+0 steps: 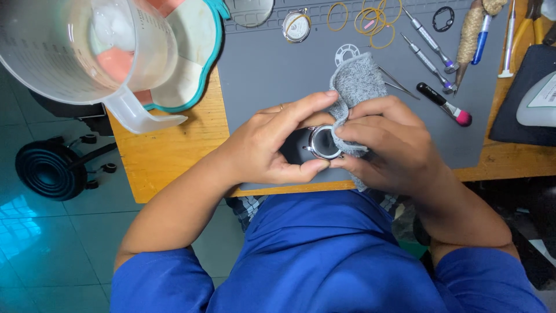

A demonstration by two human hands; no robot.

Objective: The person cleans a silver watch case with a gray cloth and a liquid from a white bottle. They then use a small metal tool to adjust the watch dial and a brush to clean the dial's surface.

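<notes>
Your left hand (269,142) pinches a round metal watch case (323,142) between forefinger above and thumb below, holding it over the near edge of the grey mat (260,69). Your right hand (387,142) is closed on a grey cloth (358,84), pressing one fold of it against the right rim of the case while the rest of the cloth stands up behind your fingers.

To do this wiping well, keep the left pinch on the rim only, so the face stays free of fingerprints. It likely pays to turn the case a little at a time and let the cloth do the rubbing, with light pressure. Hold it low over the mat, so a slip costs little.

Counted on the mat: one loose watch face (296,26) near the top edge, a cluster of yellow rubber bands (370,20) too tangled to number exactly, two small screwdrivers (431,55), one pair of tweezers (397,84) partly behind the cloth, one pink-tipped brush (446,104), and one black ring (443,18). One clear measuring jug (75,46) looms at the upper left, close to the camera.
</notes>
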